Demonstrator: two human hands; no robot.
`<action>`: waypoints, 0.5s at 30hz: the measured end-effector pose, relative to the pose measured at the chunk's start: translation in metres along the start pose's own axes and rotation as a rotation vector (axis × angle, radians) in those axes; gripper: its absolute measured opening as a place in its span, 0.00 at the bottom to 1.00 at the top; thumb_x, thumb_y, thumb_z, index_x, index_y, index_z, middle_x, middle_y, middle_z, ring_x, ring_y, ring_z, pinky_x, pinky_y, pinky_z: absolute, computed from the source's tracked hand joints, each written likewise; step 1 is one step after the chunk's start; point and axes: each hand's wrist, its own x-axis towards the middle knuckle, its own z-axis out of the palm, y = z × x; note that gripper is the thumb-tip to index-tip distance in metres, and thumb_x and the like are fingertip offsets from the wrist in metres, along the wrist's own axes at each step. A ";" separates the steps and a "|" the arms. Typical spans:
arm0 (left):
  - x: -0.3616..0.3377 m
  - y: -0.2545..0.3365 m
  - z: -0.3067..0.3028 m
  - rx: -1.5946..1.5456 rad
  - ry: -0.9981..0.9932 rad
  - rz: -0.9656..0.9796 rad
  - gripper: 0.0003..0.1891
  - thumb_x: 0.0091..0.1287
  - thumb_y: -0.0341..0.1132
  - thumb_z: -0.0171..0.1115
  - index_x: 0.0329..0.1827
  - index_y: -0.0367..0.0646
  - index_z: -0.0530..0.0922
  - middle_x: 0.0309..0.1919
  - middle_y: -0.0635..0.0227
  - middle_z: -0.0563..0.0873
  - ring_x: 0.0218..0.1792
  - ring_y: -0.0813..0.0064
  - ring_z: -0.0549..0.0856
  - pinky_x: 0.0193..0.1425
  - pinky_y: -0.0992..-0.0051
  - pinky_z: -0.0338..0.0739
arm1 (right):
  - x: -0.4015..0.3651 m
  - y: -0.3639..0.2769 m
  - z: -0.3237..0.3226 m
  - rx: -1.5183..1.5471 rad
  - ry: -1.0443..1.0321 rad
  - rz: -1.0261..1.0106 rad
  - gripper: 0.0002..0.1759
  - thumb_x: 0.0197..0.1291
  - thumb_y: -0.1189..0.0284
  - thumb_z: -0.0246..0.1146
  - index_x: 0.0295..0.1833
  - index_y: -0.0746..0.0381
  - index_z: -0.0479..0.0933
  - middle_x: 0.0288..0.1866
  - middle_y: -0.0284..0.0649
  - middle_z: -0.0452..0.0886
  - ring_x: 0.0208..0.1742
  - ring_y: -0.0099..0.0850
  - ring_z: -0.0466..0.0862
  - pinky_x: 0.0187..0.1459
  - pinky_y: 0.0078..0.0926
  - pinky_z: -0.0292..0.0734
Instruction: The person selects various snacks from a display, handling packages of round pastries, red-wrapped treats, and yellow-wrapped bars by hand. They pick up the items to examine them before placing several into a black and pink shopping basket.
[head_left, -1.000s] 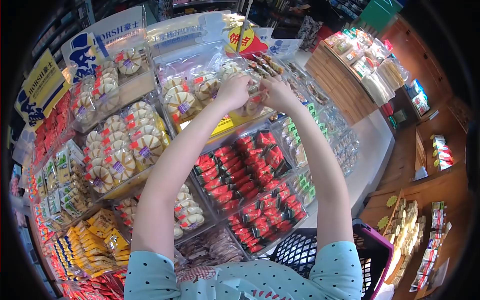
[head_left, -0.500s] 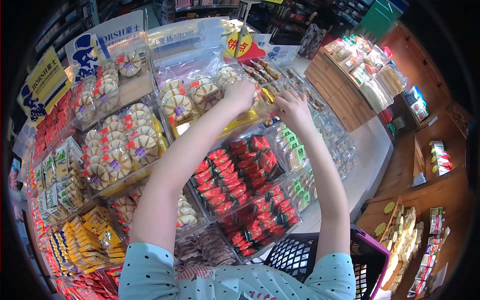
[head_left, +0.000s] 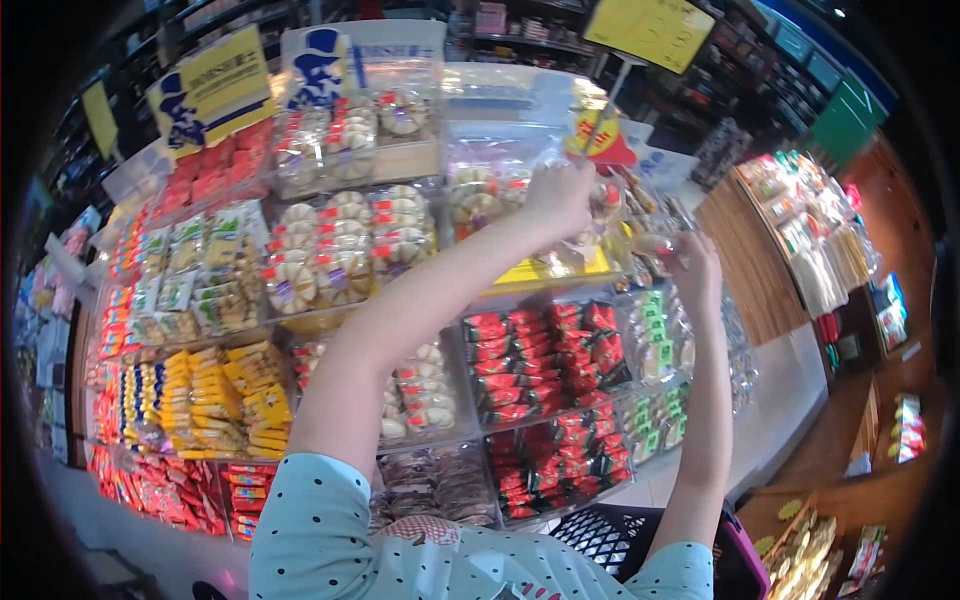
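A tiered display (head_left: 462, 385) of clear-walled bins fills the middle of a shop, the upper red-packet bin (head_left: 555, 411) near its centre. To that bin's right lies pale floor (head_left: 785, 375), and beyond it a wooden unit (head_left: 755, 255) carries bagged goods (head_left: 805, 235). Dark shelves (head_left: 520, 45) stand far behind the bin, their contents too dim to make out. A black basket (head_left: 600, 530) in front of it is partly covered by the person's shirt (head_left: 450, 555).

The left hand (head_left: 563, 195) is over the back bin (head_left: 560, 268), just behind the upper red-packet bin; its fingers are hidden, so I cannot tell whether they grip anything. The right hand (head_left: 695, 262), behind and right of the upper red-packet bin, has its fingers curled beside a clear wrapped packet (head_left: 652, 245); whether they hold it I cannot tell.

The back bin contains round wrapped buns (head_left: 475, 205). Green-labelled packets (head_left: 655, 330) lie right of the upper red-packet bin, brown packets (head_left: 435, 485) in front and left, yellow packets (head_left: 210, 395) well to its left.
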 end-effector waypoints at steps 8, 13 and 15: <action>-0.009 -0.139 -0.102 -0.186 0.346 -0.327 0.17 0.50 0.30 0.65 0.43 0.43 0.72 0.30 0.56 0.82 0.38 0.57 0.82 0.41 0.65 0.75 | 0.091 -0.071 0.061 0.236 0.044 0.068 0.14 0.46 0.76 0.68 0.39 0.65 0.74 0.31 0.41 0.76 0.31 0.36 0.76 0.35 0.29 0.71; -0.013 -0.199 -0.110 -0.275 0.394 -0.362 0.29 0.52 0.25 0.58 0.59 0.43 0.60 0.45 0.46 0.79 0.50 0.48 0.78 0.53 0.60 0.71 | 0.176 -0.127 0.130 0.485 0.074 0.034 0.19 0.50 0.73 0.67 0.47 0.63 0.71 0.33 0.42 0.80 0.36 0.34 0.79 0.39 0.28 0.73; -0.011 -0.221 -0.102 -0.300 0.394 -0.309 0.33 0.52 0.23 0.56 0.64 0.44 0.55 0.49 0.44 0.76 0.53 0.48 0.76 0.56 0.62 0.70 | 0.211 -0.148 0.158 0.457 0.089 -0.026 0.19 0.50 0.74 0.67 0.47 0.64 0.69 0.35 0.47 0.81 0.38 0.40 0.81 0.40 0.31 0.73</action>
